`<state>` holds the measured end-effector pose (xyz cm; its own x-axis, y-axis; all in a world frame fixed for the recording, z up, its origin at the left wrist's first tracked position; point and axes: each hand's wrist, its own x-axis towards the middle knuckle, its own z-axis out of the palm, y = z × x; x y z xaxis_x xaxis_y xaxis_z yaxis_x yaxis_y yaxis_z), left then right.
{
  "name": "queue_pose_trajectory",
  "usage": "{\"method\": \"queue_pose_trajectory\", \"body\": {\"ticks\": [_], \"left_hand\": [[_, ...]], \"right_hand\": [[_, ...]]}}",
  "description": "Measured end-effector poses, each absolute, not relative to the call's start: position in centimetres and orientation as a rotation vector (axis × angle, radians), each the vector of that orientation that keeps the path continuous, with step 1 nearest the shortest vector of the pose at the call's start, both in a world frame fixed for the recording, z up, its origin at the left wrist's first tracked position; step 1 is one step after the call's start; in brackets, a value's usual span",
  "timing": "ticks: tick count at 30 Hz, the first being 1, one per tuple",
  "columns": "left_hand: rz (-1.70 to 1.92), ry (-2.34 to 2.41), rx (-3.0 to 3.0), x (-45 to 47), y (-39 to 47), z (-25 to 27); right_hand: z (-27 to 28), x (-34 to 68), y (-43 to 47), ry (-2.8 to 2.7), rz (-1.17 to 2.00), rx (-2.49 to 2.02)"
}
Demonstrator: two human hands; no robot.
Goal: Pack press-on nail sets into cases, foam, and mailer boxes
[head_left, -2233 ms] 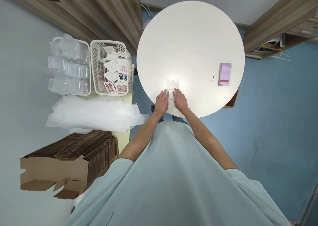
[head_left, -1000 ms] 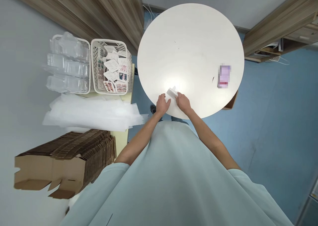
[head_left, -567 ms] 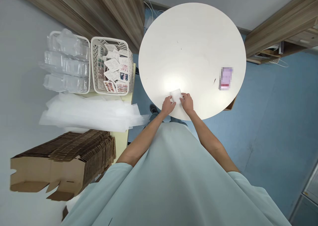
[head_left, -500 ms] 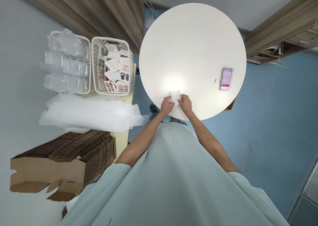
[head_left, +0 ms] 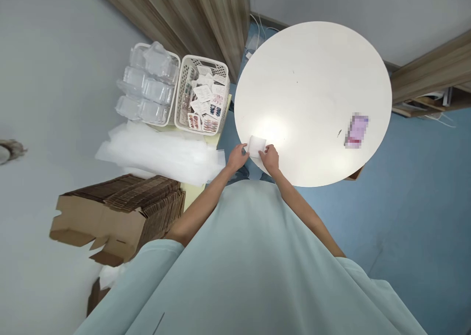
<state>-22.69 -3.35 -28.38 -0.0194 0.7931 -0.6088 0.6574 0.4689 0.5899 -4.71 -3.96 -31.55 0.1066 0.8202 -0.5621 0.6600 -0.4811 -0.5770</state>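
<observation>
A small white square packet (head_left: 256, 146), which looks like folded foam sheet, lies at the near left edge of the round white table. My left hand (head_left: 237, 157) pinches its left side, thumb at the lower corner and fingers curved round. At the right side, my right hand (head_left: 271, 157) has thumb and fingers closed on the packet's lower right edge. Whatever the white layer may enclose is hidden.
The round table (head_left: 312, 80) carries a blurred purple item (head_left: 356, 130) on its right. To the left stand a basket of carded press-on nails (head_left: 202, 94), a basket of clear plastic trays (head_left: 149, 82), white foam sheets (head_left: 158, 151) and folded cardboard boxes (head_left: 121, 210).
My view has turned, so the table and side stack appear farther right. Both hands keep hold of the packet, which now sits nearer the table's left rim and looks slightly turned.
</observation>
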Motion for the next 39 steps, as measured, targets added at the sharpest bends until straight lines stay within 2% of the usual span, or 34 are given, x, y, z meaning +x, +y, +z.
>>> {"method": "queue_pose_trajectory", "body": {"ticks": [8,16,25,31,34,39], "left_hand": [[0.527,1.86,0.957,-24.4,-10.3,-22.4],[0.784,1.987,0.781,-27.3,-18.6,-16.9],[0.929,2.212,0.893,-37.0,-28.0,-12.2],[0.599,2.561,0.975,-48.0,-34.7,-12.5],[0.487,2.487,0.972,-51.8,-36.4,-13.9],[0.571,2.352,1.039,-54.4,-37.3,-15.6]], "right_hand": [[-28.0,-2.1,-6.8,-1.538,1.453,-1.985],[-24.3,-3.9,-9.6,-1.741,1.594,-1.724],[-17.3,-10.1,-12.7,-1.788,1.517,-1.489],[-13.6,-16.6,-16.3,-1.92,1.463,-1.339],[-12.5,-20.3,-18.3,-2.034,1.451,-1.281],[-11.9,-25.8,-21.5,-2.209,1.428,-1.198]]}}
